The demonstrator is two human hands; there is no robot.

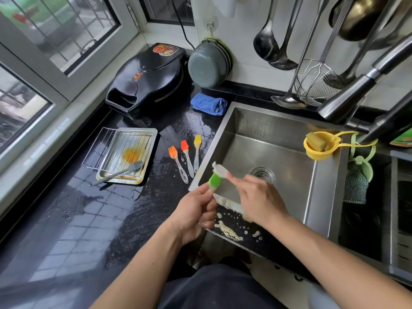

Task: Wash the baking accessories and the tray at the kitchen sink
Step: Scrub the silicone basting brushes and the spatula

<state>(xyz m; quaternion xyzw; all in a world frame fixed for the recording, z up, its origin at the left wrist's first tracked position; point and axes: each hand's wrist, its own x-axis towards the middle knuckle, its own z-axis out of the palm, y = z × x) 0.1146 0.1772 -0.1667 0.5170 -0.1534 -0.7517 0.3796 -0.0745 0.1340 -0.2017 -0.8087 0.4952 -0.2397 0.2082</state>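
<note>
The left hand (pixel 196 210) held a green brush (pixel 215 179) over the near left corner of the sink (pixel 278 121), its fingers curled round the lower part so the green bristles stood just above the fingertips. The right hand (pixel 258 197) pinched a clear brush handle (pixel 220 170) at the bristle end, index finger stretched along it. That clear piece ran up and to the left from the right fingers, lying across the top of the green head and touching it; whether it was the brush's own handle pulled off or a separate piece could not be told. Both hands were about equally near the brush, the left beneath it and the right to its right.

On the wet counter (pixel 169 121) just left of the sink lay three more brushes side by side, handles pointing near: an orange brush (pixel 176 162), a red brush (pixel 186 160) and a yellow brush (pixel 197 152). Further left sat one tray (pixel 147 166), stained orange, with one wire rack (pixel 100 148) leaning in it and one grey brush (pixel 118 172) lying across its near edge. That made five brushes, one tray, one rack. Soap foam (pixel 229 231) dotted the near rim of the sink.

Judging by the stains, the tray and grey brush were still unwashed, lying well to the left of both hands, nearer the left one.
</note>
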